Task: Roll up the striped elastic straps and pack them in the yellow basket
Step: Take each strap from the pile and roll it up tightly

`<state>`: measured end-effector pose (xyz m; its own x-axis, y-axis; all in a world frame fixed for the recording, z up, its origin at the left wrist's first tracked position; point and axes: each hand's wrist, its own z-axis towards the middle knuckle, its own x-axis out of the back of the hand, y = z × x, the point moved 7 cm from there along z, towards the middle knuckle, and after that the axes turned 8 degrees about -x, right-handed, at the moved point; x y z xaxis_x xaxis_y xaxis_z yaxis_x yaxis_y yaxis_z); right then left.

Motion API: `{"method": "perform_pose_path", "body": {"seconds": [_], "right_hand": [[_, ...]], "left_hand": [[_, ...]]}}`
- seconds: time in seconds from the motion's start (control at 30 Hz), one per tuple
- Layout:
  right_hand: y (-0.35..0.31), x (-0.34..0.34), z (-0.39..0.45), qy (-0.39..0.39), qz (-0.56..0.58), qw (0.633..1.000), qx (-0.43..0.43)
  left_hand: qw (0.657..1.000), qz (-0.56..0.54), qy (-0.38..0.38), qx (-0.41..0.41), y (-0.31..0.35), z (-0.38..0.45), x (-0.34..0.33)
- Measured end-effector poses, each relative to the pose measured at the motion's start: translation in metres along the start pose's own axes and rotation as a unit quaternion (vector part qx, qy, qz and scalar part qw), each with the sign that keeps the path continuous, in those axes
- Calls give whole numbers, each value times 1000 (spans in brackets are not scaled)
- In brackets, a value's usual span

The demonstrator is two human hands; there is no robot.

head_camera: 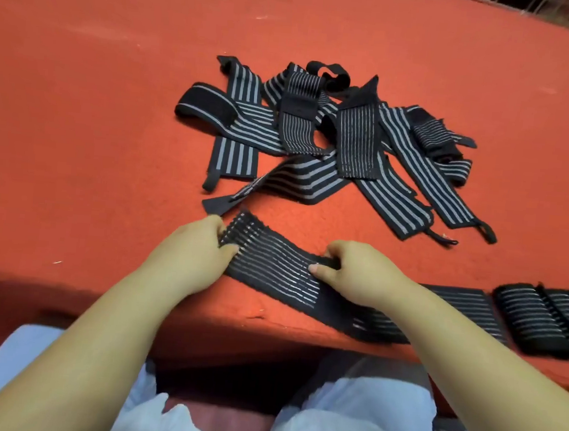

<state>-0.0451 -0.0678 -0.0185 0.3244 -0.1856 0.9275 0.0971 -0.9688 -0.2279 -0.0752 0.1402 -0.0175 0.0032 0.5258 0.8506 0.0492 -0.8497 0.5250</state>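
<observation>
The strap (271, 269) I am working on lies flat near the front edge of the red tabletop (80, 94), running from the middle of the frame toward the lower right, where it passes under my right forearm. It looks light and limp, a ribbed elastic weave with thin pale stripes; I judge it will stretch and spring back if pulled, so a roll has to be kept tight or it will loosen. The fuzzy cloth under it should hold it from sliding. The best place to take it seems to be the short end, pinched across its full width so the first turn starts square.

My left hand (198, 245) grips that upper-left end, fingers curled over the far edge and thumb on top of the weave. My right hand (354, 269) grips the strap further along, fingers hooked over its far edge and thumb pressed on the stripes. Both hands are closed on the same strap, with a short stretch of it flat between them.

The pile (334, 140) of loose straps lies tangled in the centre of the frame, just above my hands, its nearest tip almost touching my left hand. Several rolls (542, 317) sit side by side at the right edge. I see no basket in the frame, so I cannot tell where it stands.
</observation>
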Motion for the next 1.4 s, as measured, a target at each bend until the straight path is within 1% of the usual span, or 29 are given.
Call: {"method": "perform_pose_path", "body": {"seconds": [0.07,0.13,0.2,0.23,0.33,0.43,0.53,0.6,0.63,0.7,0.77,0.8,0.87,0.97,1.07,1.13,1.2,1.27,1.4], "right_hand": [[3,-5,-10,5,45,998,-35],[1,-17,-21,-17,132,989,-62],[-5,-31,-29,-49,238,968,-66],[-6,-34,-31,-48,280,957,-64],[0,-28,-30,-2,373,924,-78],[7,-22,-23,10,511,856,-77],[-1,-16,-19,2,573,819,-33],[-6,-22,-17,-34,608,793,-26],[-8,-25,-17,-48,615,787,-28],[-6,-29,-16,-47,610,790,-36],[2,-23,-12,-1,591,806,-48],[5,-19,-10,24,589,806,-50],[7,-14,-4,45,601,796,-51],[4,-16,0,42,609,791,-45],[2,-22,-3,36,631,775,-31],[4,-22,-6,46,640,766,-27],[7,-21,-7,62,636,769,-34],[8,-21,-5,53,634,770,-43],[7,-23,-3,14,674,738,-28]], "left_hand": [[995,-72,66,-30,13,9,2],[975,-191,99,-48,26,20,-1],[945,-311,89,-50,34,32,-12],[932,-350,75,-49,37,37,-20],[905,-422,31,-55,46,42,-39],[876,-479,1,-59,51,43,-46],[870,-488,-8,-69,54,43,-45],[874,-481,-2,-70,54,43,-44],[876,-478,0,-67,53,43,-44],[874,-483,-4,-62,53,41,-46],[867,-495,-20,-55,52,39,-52],[866,-497,-28,-53,51,38,-54],[868,-493,-33,-58,49,35,-56],[868,-490,-26,-81,47,33,-55],[850,-519,-15,-87,46,31,-54],[842,-533,-7,-86,46,31,-54],[843,-531,-4,-92,46,31,-53],[842,-530,-10,-97,48,29,-53],[845,-524,-16,-105,52,26,-50]]}}
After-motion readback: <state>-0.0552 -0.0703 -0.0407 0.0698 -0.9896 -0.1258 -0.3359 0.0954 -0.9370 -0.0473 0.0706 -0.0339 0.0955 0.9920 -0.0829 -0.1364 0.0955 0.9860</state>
